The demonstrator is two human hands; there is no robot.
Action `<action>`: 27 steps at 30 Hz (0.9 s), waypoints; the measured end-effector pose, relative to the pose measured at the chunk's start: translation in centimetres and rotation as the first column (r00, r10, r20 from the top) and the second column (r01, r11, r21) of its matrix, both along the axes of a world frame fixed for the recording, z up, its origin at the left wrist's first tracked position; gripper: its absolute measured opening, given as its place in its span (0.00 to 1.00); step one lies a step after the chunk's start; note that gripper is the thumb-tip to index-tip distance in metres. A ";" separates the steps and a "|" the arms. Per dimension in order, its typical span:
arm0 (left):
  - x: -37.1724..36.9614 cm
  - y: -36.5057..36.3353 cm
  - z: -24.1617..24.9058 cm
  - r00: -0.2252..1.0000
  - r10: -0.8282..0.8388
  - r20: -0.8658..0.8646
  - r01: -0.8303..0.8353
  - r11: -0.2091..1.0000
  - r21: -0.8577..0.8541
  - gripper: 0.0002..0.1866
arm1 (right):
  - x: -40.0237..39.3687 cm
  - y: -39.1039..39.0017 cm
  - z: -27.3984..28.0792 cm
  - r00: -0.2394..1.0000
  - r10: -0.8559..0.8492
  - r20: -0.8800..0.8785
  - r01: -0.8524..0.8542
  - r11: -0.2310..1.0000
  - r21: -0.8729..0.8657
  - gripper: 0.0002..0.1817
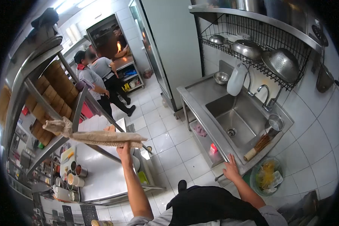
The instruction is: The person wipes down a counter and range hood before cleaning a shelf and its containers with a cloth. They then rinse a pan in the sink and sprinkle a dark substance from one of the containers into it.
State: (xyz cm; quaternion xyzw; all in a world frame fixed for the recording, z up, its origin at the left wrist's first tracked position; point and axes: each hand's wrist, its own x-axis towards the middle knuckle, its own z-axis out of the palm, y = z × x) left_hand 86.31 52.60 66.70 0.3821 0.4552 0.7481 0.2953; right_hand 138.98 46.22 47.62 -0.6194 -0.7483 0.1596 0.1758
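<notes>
A long beige cloth [101, 138], knotted at its left end, stretches across the left of the view. My left hand [124, 148] grips it near its right end, above the steel worktable [105, 169]. My right hand [231, 167] rests on the front edge of the steel sink counter [197, 92], its fingers spread and holding nothing. Close to that hand, a bundled brush [258, 147] lies on the counter beside a metal pot [274, 123]. The sink basin [235, 116] is behind them.
Steamer baskets [49, 94] fill a metal rack on the left. Two people [98, 71] stand farther back, near a flame [119, 46]. A tall cabinet [173, 49] stands beyond the sink. A waste bin [266, 175] is on the floor at the right.
</notes>
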 end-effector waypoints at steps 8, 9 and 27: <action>-1.3 8.6 -2.6 0.999 0.041 -0.022 -0.041 0.999 -0.001 0.15 | -2.5 1.3 0.9 0.963 -0.243 -0.115 0.232 0.967 -0.104 0.24; -2.1 9.3 -3.0 0.999 0.022 -0.026 -0.022 1.000 -0.008 0.15 | -3.0 1.6 0.9 0.952 -0.291 -0.100 0.278 0.952 -0.128 0.23; -7.8 17.6 -26.0 0.845 -0.533 -0.048 0.393 0.679 -0.619 0.09 | -5.1 7.9 10.7 0.871 -0.401 -0.285 0.439 0.895 0.083 0.23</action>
